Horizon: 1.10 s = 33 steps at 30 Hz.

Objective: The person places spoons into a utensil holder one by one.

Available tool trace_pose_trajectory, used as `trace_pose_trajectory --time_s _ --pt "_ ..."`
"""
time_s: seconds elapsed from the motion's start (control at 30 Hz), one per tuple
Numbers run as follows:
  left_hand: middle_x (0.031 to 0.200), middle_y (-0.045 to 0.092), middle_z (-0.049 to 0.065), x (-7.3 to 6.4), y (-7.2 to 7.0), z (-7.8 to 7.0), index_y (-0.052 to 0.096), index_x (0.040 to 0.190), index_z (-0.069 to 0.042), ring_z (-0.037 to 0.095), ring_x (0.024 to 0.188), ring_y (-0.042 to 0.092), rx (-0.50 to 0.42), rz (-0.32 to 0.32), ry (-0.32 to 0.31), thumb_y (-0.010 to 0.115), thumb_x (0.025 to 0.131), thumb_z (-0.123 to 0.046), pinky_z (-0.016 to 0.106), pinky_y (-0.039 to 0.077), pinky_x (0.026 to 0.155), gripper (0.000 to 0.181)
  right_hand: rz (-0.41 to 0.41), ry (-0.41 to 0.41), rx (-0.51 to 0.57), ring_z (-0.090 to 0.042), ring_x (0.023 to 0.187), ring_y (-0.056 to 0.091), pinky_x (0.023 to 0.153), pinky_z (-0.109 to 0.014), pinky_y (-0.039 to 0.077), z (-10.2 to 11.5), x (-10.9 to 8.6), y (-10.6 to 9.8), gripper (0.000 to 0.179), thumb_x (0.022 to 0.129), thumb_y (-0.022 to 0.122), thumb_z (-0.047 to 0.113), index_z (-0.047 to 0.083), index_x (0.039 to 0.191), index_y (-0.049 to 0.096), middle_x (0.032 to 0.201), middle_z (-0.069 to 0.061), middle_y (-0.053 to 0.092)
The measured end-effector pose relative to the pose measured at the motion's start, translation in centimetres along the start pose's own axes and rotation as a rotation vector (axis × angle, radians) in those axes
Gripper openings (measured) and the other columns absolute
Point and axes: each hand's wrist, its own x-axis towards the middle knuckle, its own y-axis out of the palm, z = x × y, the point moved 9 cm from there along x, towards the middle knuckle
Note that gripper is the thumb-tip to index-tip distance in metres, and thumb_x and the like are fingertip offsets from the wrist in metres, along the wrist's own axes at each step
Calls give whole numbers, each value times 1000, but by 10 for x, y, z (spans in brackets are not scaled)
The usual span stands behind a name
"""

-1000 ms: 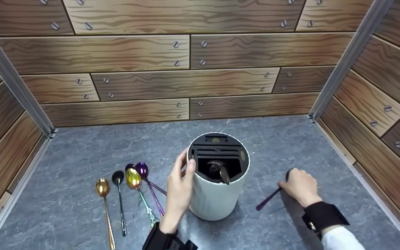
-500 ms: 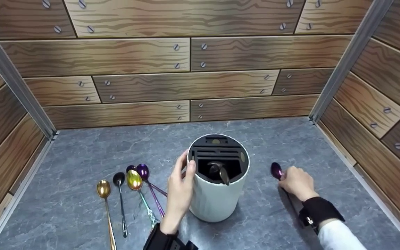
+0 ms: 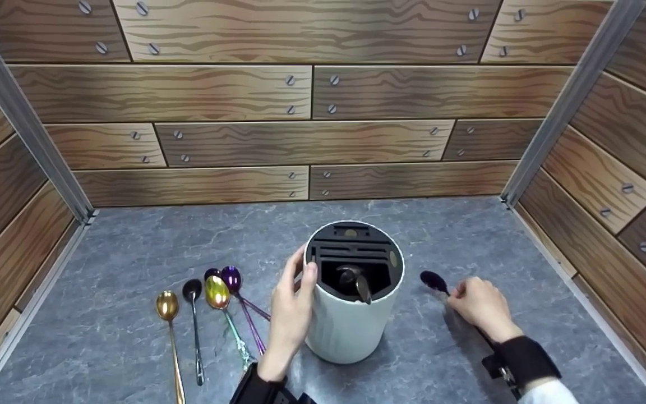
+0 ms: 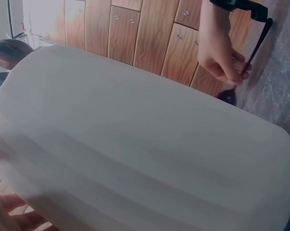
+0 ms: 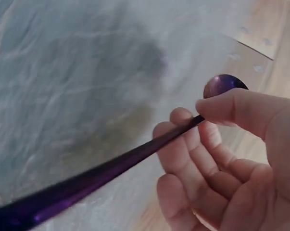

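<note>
My left hand [image 3: 291, 314] grips the side of a white round utensil holder [image 3: 351, 331], its thumb near the rim. The holder stands upright, with a black slotted insert [image 3: 351, 238] on top. Spoon heads [image 3: 363, 289] stick up from the insert's large opening. To the right, my right hand [image 3: 483, 306] pinches a dark purple spoon [image 3: 433, 280] on the handle close to its bowl. That spoon is held a little above the surface, bowl toward the holder. In the right wrist view the purple handle [image 5: 92, 185] runs away from the thumb and fingers.
On the left lie a gold spoon [image 3: 167, 306], a black spoon [image 3: 192, 289], a yellow-bowled spoon with a green handle [image 3: 217, 292] and purple spoons [image 3: 231, 278]. The grey marbled surface [image 3: 205, 235] is bounded by wood-pattern walls [image 3: 244, 140].
My right hand has lifted the purple spoon and turned it, so its bowl now points left toward the holder. The left hand stays on the holder.
</note>
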Motion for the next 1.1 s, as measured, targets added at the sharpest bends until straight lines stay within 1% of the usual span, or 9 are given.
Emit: trace_pose_trajectory --time_s 0.13,0.23,0.37,0.43,0.5,0.6,0.73,0.87,1.1 --pt "149 64 17 0 0 1 55 151 -7 36 141 58 -2 4 -6 53 111 -25 52 53 116 45 -109 -36 107 -28 80 74 69 -45 57 15 -15 -18 17 90 71 18 5 97 78 90 -13 80" --pt "148 64 18 0 0 1 55 151 -6 36 141 58 -5 4 -1 53 111 -24 52 53 116 44 -233 -71 193 -16 74 71 68 -32 54 30 -31 -38 14 91 72 15 5 98 77 89 -11 80" --pt "146 66 17 2 -2 0 55 150 -6 35 139 60 0 -2 15 53 110 -22 52 54 114 43 -422 -112 361 6 67 63 66 -10 49 51 -53 -66 7 90 75 9 4 96 77 86 -12 79" --pt "146 66 17 2 -2 -1 55 150 -5 34 139 60 6 -3 18 53 110 -22 51 54 113 44 -498 -129 461 12 65 60 64 -4 49 59 -63 -77 5 90 75 5 2 95 76 84 -12 79" --pt "147 65 17 2 -2 0 55 151 -5 34 139 60 1 -1 13 53 110 -22 51 54 114 44 -551 -137 550 13 64 62 64 -3 51 65 -73 -84 5 90 75 1 1 95 75 82 -9 78" --pt "148 64 18 0 0 0 54 151 -5 35 141 59 -10 3 10 53 110 -22 50 54 115 44 -592 -127 643 9 64 66 65 -6 54 70 -84 -91 6 91 76 -1 0 97 73 79 7 76" --pt "149 64 18 -1 1 1 54 151 -6 35 141 59 -14 1 -2 53 110 -22 49 54 115 44 -634 -147 682 8 66 68 67 -6 54 77 -95 -97 8 91 78 1 0 97 72 78 27 69" --pt "149 63 17 0 -1 3 55 151 -8 35 142 58 -11 -1 -17 53 110 -23 49 53 116 44 -669 -198 697 8 67 68 67 -6 52 87 -102 -100 9 90 79 1 -1 95 72 80 30 69" --pt "149 64 17 0 0 3 54 152 -8 36 142 58 2 4 -20 53 110 -24 51 52 117 44 -722 -269 752 7 68 70 70 -6 56 94 -111 -105 11 86 80 -7 -6 91 71 81 29 71"
